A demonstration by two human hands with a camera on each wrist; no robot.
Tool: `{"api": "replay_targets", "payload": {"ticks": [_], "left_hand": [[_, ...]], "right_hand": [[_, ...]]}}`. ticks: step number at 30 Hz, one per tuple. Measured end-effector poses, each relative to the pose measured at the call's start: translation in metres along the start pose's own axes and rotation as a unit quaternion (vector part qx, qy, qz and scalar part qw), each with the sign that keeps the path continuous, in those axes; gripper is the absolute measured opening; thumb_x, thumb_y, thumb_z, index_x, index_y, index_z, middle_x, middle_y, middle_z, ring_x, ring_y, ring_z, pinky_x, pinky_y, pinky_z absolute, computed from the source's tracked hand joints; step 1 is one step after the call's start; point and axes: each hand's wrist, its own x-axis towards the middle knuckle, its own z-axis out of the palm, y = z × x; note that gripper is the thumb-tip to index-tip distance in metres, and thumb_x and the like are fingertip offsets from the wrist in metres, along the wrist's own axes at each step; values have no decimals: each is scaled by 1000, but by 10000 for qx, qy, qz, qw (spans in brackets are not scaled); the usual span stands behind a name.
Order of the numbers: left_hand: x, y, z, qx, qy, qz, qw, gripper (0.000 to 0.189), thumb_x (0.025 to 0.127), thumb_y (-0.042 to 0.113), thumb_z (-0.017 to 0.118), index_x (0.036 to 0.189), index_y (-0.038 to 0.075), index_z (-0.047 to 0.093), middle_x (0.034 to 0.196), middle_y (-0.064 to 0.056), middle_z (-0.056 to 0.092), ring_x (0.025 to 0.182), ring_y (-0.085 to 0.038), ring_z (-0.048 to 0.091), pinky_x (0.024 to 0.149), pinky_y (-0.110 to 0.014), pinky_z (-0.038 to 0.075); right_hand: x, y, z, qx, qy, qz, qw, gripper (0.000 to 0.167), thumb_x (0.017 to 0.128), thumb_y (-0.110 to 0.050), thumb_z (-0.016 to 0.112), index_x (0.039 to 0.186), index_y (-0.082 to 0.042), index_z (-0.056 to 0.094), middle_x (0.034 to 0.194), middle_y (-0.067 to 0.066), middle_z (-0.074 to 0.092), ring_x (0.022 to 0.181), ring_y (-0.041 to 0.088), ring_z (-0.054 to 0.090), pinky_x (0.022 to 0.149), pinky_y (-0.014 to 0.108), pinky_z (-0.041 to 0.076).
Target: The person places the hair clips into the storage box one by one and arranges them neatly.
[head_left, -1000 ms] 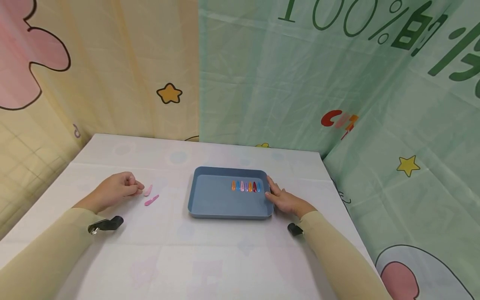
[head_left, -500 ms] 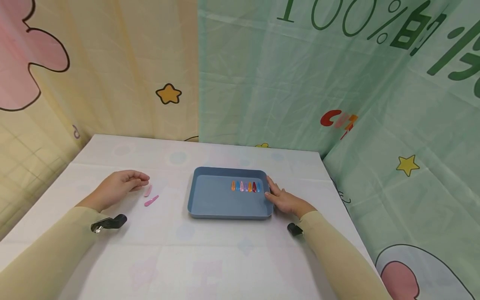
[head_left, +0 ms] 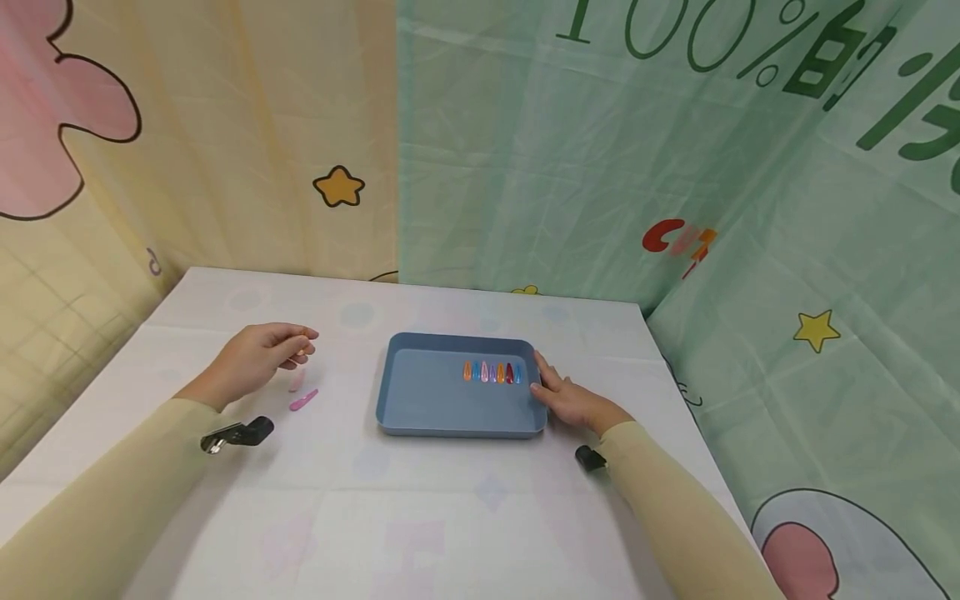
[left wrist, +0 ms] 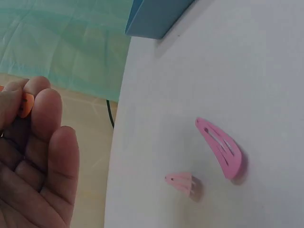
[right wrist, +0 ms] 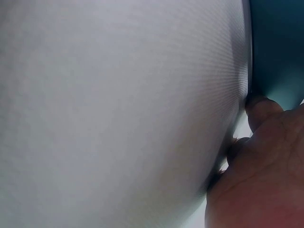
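Observation:
My left hand [head_left: 258,357] is raised over the left part of the table, pinching a small orange hair clip [left wrist: 26,105] between thumb and fingers; most of the clip is hidden by them. Below it lie two snap hair clips on the cloth: a darker pink one [left wrist: 222,148] and a pale pink one [left wrist: 180,181]. A blue-grey tray [head_left: 427,408] stands in the middle, with a row of several colourful hair clips [head_left: 492,372] towards its right side. At the tray's right edge rests my right hand [head_left: 573,404], fingers extended along the outside and thumb at the rim.
A white patterned cloth [head_left: 360,508] covers the table. Printed curtains [head_left: 525,167] hang behind and to the right of it. Each sleeve has a black camera mount at the wrist, the left one [head_left: 240,434] jutting out over the cloth.
My left hand has lifted away from the pink clips, moving up and to the right, and an orange hair clip now shows in its pinch. The right hand and tray stay still.

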Motion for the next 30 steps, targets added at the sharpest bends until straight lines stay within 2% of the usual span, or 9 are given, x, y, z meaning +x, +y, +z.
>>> {"api": "replay_targets", "payload": {"ticks": [6,10,14,19,23,27,30], "left_hand": [[8,25,10,-193,129,-48,9997,38,108,30,61,135,3,67,122,-19,74,87,-14,68,78,-20,56],[15,39,20,-401,144,-41,9991,34,107,30,63,129,5,67,117,-14,76,85,-14,66,76,-22,55],[24,50,32,-799,79,118,9967,25,106,23,65,120,2,62,109,-12,77,80,-14,67,74,-23,55],[33,61,45,-960,-58,320,9949,20,103,17,69,108,2,57,100,-7,79,77,-14,67,73,-27,51],[39,66,55,-941,-81,472,9944,17,100,17,73,101,4,62,91,-6,76,76,-16,67,74,-28,53],[43,69,63,-1003,-124,637,9928,17,98,15,76,97,4,64,88,-12,72,76,-18,68,72,-32,55],[44,73,67,-1031,-206,618,9925,18,97,16,77,97,4,64,92,-15,72,79,-18,69,75,-36,56]], "right_hand": [[0,0,0,-17,16,2,10000,76,111,-58,33,168,-37,-13,178,8,-5,159,52,-11,126,70,-3],[0,0,0,10,13,5,10000,76,111,-58,32,168,-37,-13,178,8,-5,160,52,-12,126,70,-4],[-1,-1,0,-7,12,29,10000,76,111,-58,33,168,-37,-13,178,8,-5,160,52,-11,126,70,-3],[-1,-1,-1,10,2,49,10000,76,111,-58,34,167,-38,-13,178,7,-6,160,51,-12,126,70,-4],[0,0,-1,1,5,8,10000,76,111,-58,33,168,-37,-13,178,7,-6,159,52,-11,125,71,-3],[1,0,-1,-50,12,-8,10000,77,111,-58,34,168,-37,-13,178,7,-5,160,52,-10,126,70,-3],[1,0,-1,-61,18,0,10000,77,111,-58,34,168,-37,-13,178,8,-5,160,52,-10,126,70,-3]]}}
